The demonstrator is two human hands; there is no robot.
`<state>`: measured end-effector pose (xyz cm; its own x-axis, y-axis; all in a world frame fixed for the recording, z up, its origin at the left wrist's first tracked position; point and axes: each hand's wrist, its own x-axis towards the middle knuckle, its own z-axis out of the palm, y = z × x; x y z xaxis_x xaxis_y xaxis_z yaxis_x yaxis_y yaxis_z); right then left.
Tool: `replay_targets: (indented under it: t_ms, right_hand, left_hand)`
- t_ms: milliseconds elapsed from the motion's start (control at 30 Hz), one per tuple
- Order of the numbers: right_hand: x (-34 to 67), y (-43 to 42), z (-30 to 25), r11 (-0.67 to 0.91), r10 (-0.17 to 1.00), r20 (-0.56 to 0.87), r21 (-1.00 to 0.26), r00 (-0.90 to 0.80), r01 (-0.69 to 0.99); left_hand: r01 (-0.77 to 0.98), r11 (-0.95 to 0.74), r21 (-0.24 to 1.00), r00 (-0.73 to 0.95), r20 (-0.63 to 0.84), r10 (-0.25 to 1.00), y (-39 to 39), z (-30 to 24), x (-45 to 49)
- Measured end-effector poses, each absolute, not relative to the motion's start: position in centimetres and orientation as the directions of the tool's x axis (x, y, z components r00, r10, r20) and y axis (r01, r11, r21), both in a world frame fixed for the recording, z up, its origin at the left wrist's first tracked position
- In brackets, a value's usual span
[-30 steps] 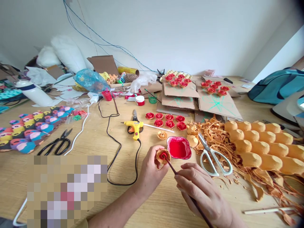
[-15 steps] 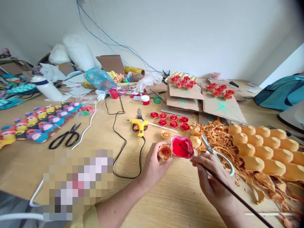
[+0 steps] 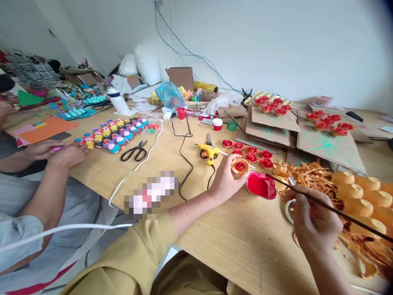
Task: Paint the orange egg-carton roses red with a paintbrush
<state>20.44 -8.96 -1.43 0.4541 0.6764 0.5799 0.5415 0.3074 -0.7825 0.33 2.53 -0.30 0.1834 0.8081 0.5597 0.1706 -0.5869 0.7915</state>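
Observation:
My left hand (image 3: 225, 180) grips a carved egg-carton flower (image 3: 240, 166), orange on its outer petals and red at the centre. Just right of it lies a small dish (image 3: 272, 183) of red paint. Between the fingers of my right hand (image 3: 317, 217) is a long dark paintbrush (image 3: 282, 183), its tip above the dish's right edge, apart from the flower. Several red-painted flowers (image 3: 251, 157) sit behind my left hand. A pair of white-handled scissors (image 3: 288, 211) is partly hidden by my right hand.
Orange egg cartons (image 3: 356, 192) and shavings (image 3: 316, 176) cover the right side. A yellow glue gun (image 3: 209, 152) trails a cord. Black scissors (image 3: 135, 151) lie left. Cardboard sheets (image 3: 328, 151) carry more flowers. A co-worker's hands (image 3: 63, 153) hold something pink.
The view has swung left, bringing a co-worker into sight. My brush tip has come up out of the paint. My left hand still holds the flower, whose centre looks redder.

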Motion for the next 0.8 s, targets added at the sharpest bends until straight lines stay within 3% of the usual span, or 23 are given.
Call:
replay_targets:
  t_ms: [333, 600, 800]
  right_hand:
    - [22.1, -7.8, 0.6, 0.239, 0.766, 0.528, -0.764, 0.366, 0.600]
    - [21.9, -8.8, -1.3, 0.229, 0.716, 0.518, -0.808, 0.469, 0.543]
    - [22.1, -9.1, -0.8, 0.298, 0.711, 0.587, -0.750, 0.388, 0.590]
  left_hand:
    - [0.238, -0.660, 0.712, 0.090, 0.661, 0.745, 3.4, -3.2, -1.0]
    - [0.214, -0.622, 0.753, 0.122, 0.611, 0.782, 2.4, -3.1, -1.3]
    - [0.178, -0.545, 0.820, 0.160, 0.522, 0.838, 1.7, -2.9, -1.3]
